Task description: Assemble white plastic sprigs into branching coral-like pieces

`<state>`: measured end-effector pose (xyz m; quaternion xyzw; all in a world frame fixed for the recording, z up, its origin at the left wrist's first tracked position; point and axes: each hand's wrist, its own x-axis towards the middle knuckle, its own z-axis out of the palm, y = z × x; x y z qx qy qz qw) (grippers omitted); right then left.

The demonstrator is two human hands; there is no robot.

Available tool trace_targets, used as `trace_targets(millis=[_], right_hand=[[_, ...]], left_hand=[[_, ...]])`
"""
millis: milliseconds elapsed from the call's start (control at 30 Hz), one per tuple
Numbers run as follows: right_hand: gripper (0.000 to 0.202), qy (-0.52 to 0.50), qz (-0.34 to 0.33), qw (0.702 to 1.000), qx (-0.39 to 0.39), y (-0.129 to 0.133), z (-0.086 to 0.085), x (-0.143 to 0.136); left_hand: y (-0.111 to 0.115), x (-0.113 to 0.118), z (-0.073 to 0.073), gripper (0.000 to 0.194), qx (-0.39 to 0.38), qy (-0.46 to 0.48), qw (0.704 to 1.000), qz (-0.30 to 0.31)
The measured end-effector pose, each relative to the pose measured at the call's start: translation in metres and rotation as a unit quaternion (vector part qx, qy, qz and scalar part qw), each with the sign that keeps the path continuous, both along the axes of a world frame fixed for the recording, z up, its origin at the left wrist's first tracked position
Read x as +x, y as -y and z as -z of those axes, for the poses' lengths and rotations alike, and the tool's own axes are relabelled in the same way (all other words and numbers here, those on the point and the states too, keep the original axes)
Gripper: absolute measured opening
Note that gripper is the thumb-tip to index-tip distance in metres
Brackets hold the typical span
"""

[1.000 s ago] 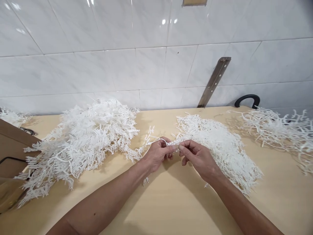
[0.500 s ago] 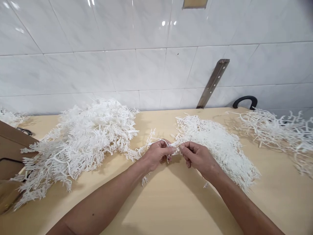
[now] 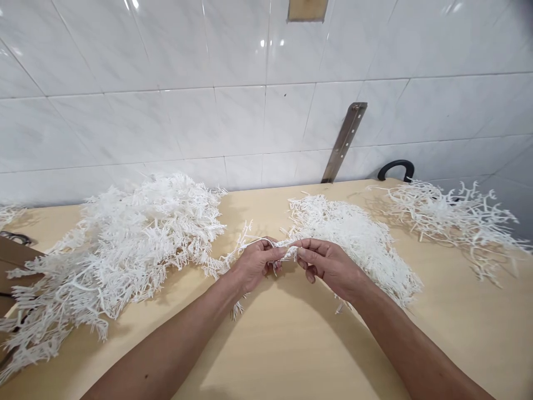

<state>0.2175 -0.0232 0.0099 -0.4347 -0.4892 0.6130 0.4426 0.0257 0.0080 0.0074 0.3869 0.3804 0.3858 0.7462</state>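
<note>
Between my two hands is a white branching plastic sprig (image 3: 291,253), thin and frond-like. My left hand (image 3: 260,261) pinches its stem between thumb and fingers, with strands hanging below and a twig (image 3: 244,239) sticking out behind that hand. At the sprig's other end, my right hand (image 3: 325,261) pinches the tip with thumb and forefinger. A big heap of white feathery sprigs (image 3: 154,228) lies left of my hands. Just behind my right hand lies a flatter pile of finer white sprigs (image 3: 353,233).
Coarser white branched stems (image 3: 453,216) lie on the right of the wooden table (image 3: 266,350). A black curved handle (image 3: 395,164) stands at the back edge. A metal strip (image 3: 345,143) leans on the tiled wall (image 3: 187,122). A cardboard box (image 3: 16,258) is at far left.
My view has turned slightly right, so everything sits further left. My right fingers have shifted their pinch on the sprig, and more of it shows between my hands.
</note>
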Motion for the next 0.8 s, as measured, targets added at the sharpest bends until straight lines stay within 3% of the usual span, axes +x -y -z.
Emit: trace_targets(millis=[300,600,800], right_hand=[[0.036,0.053,0.027,0.998,0.036,-0.0007,0.005,-0.003],[0.038,0.067,0.011,0.997,0.041,-0.0014,0.005,-0.0023],[0.036,0.075,0.013,0.996,0.046,-0.0025,0.0047,-0.0003]], left_hand=[[0.0012,0.0024,-0.0043,0.042,-0.008,0.008,0.999,0.042],[0.0012,0.0033,-0.0041,0.034,-0.043,0.065,0.997,0.015],[0.0014,0.0042,-0.003,0.035,-0.037,0.049,0.998,0.01]])
